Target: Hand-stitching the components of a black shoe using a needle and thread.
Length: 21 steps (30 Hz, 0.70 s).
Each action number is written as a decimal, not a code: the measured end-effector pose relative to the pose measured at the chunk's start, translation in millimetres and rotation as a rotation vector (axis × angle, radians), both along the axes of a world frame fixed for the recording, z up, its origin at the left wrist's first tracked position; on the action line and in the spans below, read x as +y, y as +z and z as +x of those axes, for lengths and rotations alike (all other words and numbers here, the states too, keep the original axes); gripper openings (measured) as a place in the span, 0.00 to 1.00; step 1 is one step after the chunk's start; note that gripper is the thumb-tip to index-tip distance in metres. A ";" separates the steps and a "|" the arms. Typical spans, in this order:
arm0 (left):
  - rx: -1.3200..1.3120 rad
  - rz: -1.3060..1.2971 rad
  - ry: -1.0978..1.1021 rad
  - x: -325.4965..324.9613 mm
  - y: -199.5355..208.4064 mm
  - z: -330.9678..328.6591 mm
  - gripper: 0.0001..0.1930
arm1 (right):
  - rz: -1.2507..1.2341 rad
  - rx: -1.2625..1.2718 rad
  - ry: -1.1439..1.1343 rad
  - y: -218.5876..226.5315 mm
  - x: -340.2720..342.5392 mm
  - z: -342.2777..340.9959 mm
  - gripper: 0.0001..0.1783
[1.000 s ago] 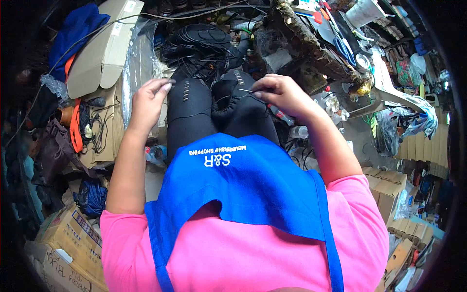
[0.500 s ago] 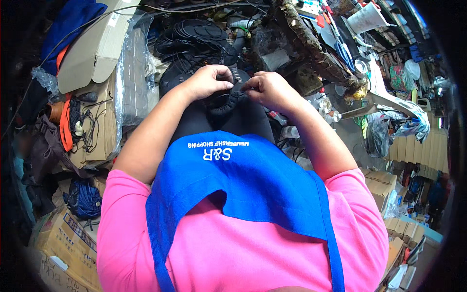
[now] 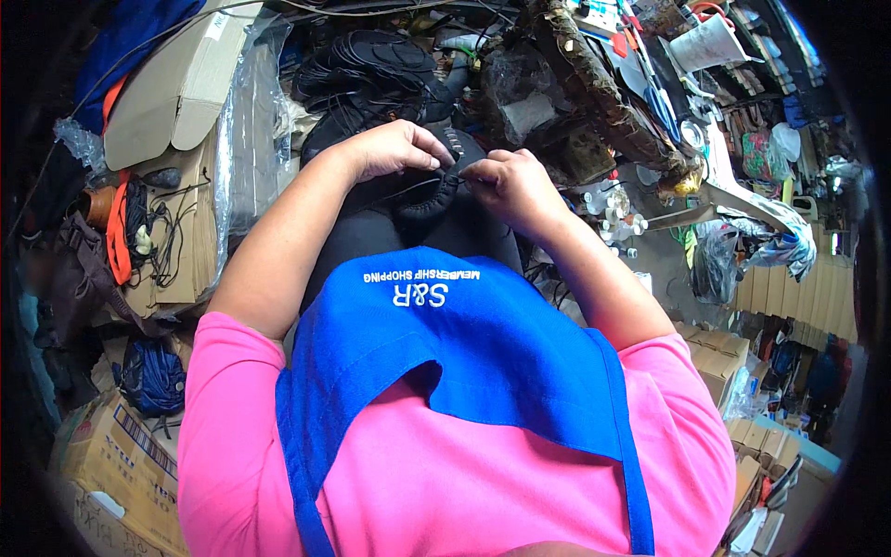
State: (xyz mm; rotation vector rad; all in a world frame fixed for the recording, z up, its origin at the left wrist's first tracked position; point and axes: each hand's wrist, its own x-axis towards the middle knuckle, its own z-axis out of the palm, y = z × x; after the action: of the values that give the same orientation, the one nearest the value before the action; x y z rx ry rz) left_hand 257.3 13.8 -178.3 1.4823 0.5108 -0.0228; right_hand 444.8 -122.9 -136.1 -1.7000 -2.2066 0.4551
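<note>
A black shoe-like piece with a ribbed, curved edge rests on my lap between my knees. Pale cross-stitches run up its far part. At its left side my left hand is closed, thumb and forefinger pinching at the piece. My right hand is closed at its right side, its fingertips pressed together. Whatever lies between those fingertips is too small to make out. The two hands are a short gap apart. Part of the piece blends into my dark trousers.
A heap of black cord lies beyond my hands. Flattened cardboard and a plastic-wrapped box stand at left. A worn, rough-edged bench juts in at far right, with a white container near it. Small bottles crowd beside my right forearm.
My right hand has dropped slightly nearer to me and its fingers have drawn together. My left hand has shifted a little, staying at the black piece.
</note>
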 end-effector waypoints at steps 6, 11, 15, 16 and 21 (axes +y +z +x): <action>-0.034 0.087 -0.049 2.6 -6.4 7.2 0.13 | -0.029 -0.187 0.168 15.0 19.8 6.2 0.08; -0.041 0.165 -0.057 3.3 -10.7 10.5 0.13 | -0.220 0.155 0.116 -6.2 25.4 18.0 0.09; -0.073 0.171 -0.133 7.2 -13.3 7.0 0.14 | -0.573 0.448 -0.015 -19.8 27.1 35.2 0.10; -0.092 0.185 -0.143 8.2 -14.4 6.1 0.15 | -0.633 0.489 -0.014 -22.2 27.9 36.5 0.11; -0.093 0.230 -0.128 7.4 -19.3 9.3 0.14 | -0.700 0.707 0.045 -41.8 30.9 46.4 0.11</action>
State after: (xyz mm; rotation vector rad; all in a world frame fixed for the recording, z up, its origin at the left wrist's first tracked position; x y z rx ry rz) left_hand 266.7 21.1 -197.6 1.7314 0.3513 0.0050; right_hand 491.2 -92.0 -177.9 -1.4135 -1.6329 1.6904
